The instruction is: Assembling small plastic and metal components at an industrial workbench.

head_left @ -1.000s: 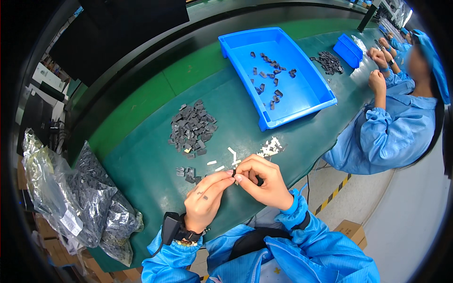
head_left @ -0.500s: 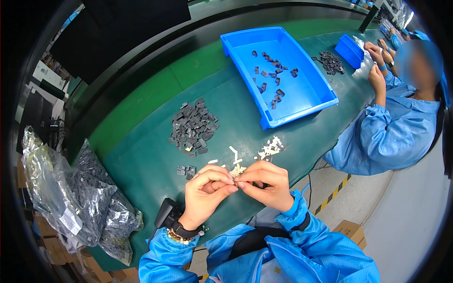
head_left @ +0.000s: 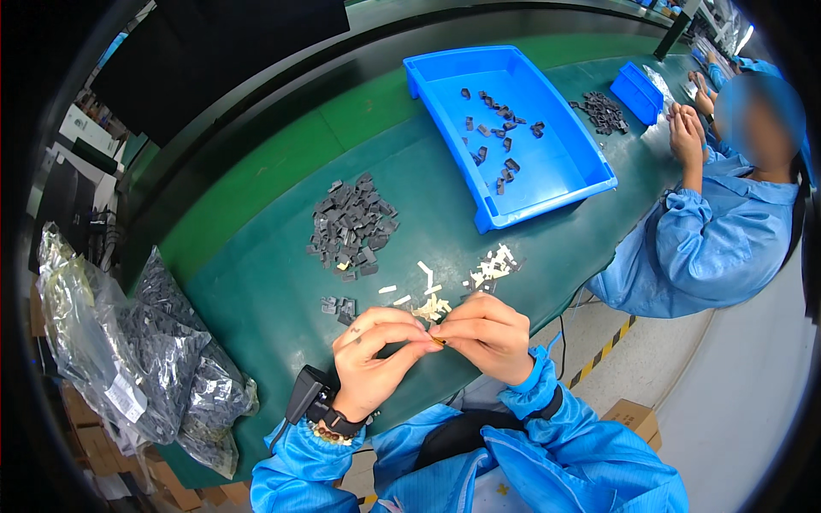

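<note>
My left hand (head_left: pixel 374 357) and my right hand (head_left: pixel 491 337) meet fingertip to fingertip over the near side of the table. Between them they pinch a small dark piece with a yellowish edge (head_left: pixel 438 340); the fingers cover most of it, so its exact kind is unclear. Just beyond my fingertips lies a heap of cream-coloured strips (head_left: pixel 432 308). Farther off to the right is another pile of pale strips (head_left: pixel 494 268). A large heap of small dark grey plastic parts (head_left: pixel 352 224) lies beyond my left hand, with a few similar parts (head_left: pixel 339 308) closer to it.
A big blue tray (head_left: pixel 556 202) holding scattered dark parts stands beyond my right hand. Clear plastic bags of dark parts (head_left: pixel 162 359) lie at the left. On the right, a co-worker in blue (head_left: pixel 727 222) sits near a dark pile (head_left: pixel 604 113) and a small blue bin (head_left: pixel 637 92).
My fingertips have shifted slightly down and right, and the pinched piece now shows a yellowish edge. More of the cream strips is visible. The co-worker's hands have come together lower.
</note>
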The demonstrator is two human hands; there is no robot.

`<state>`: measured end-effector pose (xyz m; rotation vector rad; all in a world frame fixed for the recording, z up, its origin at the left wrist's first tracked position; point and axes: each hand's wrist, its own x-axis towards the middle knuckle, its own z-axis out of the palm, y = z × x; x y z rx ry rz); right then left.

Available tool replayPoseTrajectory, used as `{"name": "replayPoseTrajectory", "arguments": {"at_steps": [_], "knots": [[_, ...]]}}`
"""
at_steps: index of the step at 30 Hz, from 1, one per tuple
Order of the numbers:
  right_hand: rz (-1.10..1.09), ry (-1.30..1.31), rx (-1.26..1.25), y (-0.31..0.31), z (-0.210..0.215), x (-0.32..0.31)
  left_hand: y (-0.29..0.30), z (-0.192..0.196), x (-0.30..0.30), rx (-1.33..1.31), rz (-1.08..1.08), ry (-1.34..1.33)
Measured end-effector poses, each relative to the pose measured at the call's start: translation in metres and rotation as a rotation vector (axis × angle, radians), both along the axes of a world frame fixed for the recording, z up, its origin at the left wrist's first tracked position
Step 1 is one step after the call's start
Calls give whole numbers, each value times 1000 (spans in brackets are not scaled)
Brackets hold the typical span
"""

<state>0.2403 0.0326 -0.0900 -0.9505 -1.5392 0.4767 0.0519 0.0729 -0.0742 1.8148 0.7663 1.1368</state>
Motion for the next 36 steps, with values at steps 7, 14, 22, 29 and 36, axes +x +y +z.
{"name": "replayPoseTrajectory", "arguments": {"at_steps": [7, 14, 22, 29, 36], "knots": [[-29, -66, 84, 1, -1, 0, 0, 7, 1, 17, 24, 29], [-49, -134, 112, -1, 1, 0, 4, 1, -2, -17, -45, 12], [-59, -150, 110, -1, -1, 0, 2, 7, 0, 57, 0, 39], [-62, -165, 126, -1, 1, 1, 3, 7, -1, 70, -9, 47], [-48, -86, 66, -3, 0, -1, 3, 4, 1, 61, -24, 38]]}}
